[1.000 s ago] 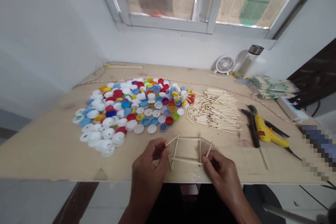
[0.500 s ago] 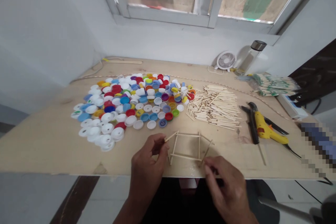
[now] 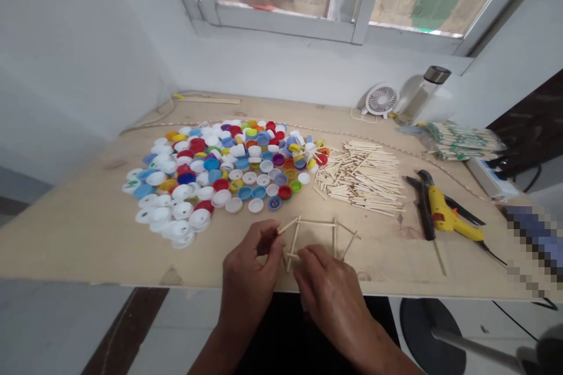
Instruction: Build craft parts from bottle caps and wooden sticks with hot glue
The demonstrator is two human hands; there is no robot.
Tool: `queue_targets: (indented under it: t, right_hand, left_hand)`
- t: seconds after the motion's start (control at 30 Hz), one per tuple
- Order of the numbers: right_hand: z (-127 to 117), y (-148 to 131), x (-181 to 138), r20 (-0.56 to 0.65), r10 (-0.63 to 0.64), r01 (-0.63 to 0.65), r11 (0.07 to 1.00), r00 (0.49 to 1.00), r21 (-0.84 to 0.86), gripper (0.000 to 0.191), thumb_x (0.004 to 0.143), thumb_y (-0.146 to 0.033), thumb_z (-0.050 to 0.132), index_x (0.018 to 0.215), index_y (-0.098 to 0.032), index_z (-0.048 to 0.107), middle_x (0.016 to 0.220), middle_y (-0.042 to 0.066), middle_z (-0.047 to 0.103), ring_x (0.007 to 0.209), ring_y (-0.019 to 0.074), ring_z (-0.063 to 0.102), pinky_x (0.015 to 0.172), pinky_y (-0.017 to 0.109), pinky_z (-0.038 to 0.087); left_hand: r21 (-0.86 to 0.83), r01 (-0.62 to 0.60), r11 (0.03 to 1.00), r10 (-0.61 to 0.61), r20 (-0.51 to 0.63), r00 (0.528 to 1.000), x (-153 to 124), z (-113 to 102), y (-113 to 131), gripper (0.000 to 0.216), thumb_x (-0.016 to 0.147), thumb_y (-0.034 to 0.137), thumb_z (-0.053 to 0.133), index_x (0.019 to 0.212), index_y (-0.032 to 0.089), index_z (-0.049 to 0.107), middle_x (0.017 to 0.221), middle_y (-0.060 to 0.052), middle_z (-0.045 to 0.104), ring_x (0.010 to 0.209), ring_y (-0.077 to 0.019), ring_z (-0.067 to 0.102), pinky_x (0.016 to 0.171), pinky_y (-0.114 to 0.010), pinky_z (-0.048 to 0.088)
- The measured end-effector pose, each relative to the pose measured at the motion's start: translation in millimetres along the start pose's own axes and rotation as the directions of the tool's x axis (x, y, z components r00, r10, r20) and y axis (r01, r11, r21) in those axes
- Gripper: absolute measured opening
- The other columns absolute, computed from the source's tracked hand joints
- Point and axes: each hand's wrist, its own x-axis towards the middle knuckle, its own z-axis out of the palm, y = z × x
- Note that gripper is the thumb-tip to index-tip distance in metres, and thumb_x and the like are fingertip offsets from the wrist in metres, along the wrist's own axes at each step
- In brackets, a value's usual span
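A small frame of thin wooden sticks (image 3: 316, 223) is near the table's front edge, joined at the corners, with angled ends at left and right. My left hand (image 3: 253, 263) pinches its left end between thumb and fingers. Close beside it, my right hand (image 3: 332, 284) has its fingers closed at the frame's lower left corner, covering most of the lower stick. Behind the frame lie a wide heap of coloured bottle caps (image 3: 233, 176) and a pile of loose short sticks (image 3: 365, 179).
A yellow glue gun (image 3: 453, 217) and black-handled cutters (image 3: 424, 205) lie at the right. Further back are a bag of sticks (image 3: 461, 139), a power strip (image 3: 492, 179), a white fan (image 3: 380, 99) and a clear bottle (image 3: 424, 94). A rope (image 3: 387, 139) crosses the tabletop.
My right hand has moved left from the frame's lower right corner to its lower left corner. My left hand keeps its hold at the left end.
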Motion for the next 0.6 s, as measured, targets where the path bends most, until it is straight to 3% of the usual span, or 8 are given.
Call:
queue_targets:
  t: [0.3,0.5,0.6]
  right_hand:
    - [6.1,-4.2,0.1,-0.049,0.021,-0.026,0.996,0.999,-0.089,0.016,0.085,-0.020,0.061,0.099,-0.023,0.055,0.090,0.001,0.066,0.067,0.0188,0.063,0.053,0.029,0.042]
    - [13.2,-5.7,-0.2,-0.138,0.000,-0.015,0.993,0.990,-0.114,0.005,0.088,-0.018,0.055,0.087,-0.023,0.055,0.080,0.000,0.063,0.065,0.0184,0.060,0.054,0.029,0.039]
    - [15.1,-5.7,1.2,-0.198,-0.008,-0.017,0.993,0.980,-0.120,0.011,0.090,-0.019,0.052,0.081,-0.023,0.055,0.075,0.001,0.061,0.064,0.0185,0.058,0.056,0.030,0.036]
  left_hand:
    - [0.016,0.004,1.000,-0.003,-0.009,1.000,-1.1,-1.1,-1.7,0.011,0.079,0.027,0.059,0.089,0.024,0.062,0.076,0.002,0.072,0.067,-0.0149,0.070,0.065,-0.024,0.057]
    - [0.024,0.016,1.000,-0.016,0.005,1.000,-0.4,-1.4,1.4,0.013,0.079,0.027,0.058,0.090,0.023,0.062,0.077,0.001,0.072,0.068,-0.0163,0.071,0.066,-0.027,0.057]
    - [0.024,0.019,1.000,-0.019,0.005,1.000,0.1,-0.6,1.5,0.012,0.079,0.027,0.058,0.090,0.023,0.062,0.077,0.001,0.072,0.068,-0.0163,0.071,0.067,-0.027,0.057]
